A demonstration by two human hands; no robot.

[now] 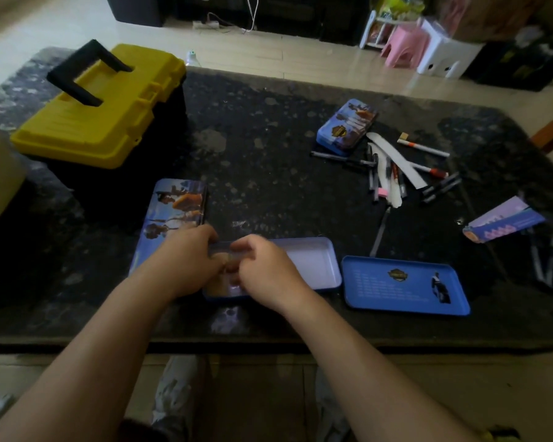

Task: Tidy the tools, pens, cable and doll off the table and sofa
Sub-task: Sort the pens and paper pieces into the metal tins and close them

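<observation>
Head view: dark stone table (268, 122) fills most of the frame. Yellow toolbox (103, 103) sits upper left on it, lid down, black handle up. Open tin (313, 263) lies at centre near the front edge, pale inside showing, right half bare. Blue tray (403, 285) lies flat just right of it, printed face up. Picture lid (176, 205) lies left of the open tin, its near end hidden under the left wrist. Shut tin (347, 126) is upper right of centre. Pens (393, 178) are in a loose heap just below and right of the shut tin, crossing each other with a white strip among them, all still on the table and well apart from the toolbox. Card (503, 223) is at the right edge, tilted. Left hand (189, 260) and right hand (268, 269) meet over the left end of the open tin, fingers curled toward each other. Motion blur there, so I cannot tell whether they pinch something or just touch the tin. Pink stool (403, 43) and white stool (444, 55) stand on the floor, upper right.
</observation>
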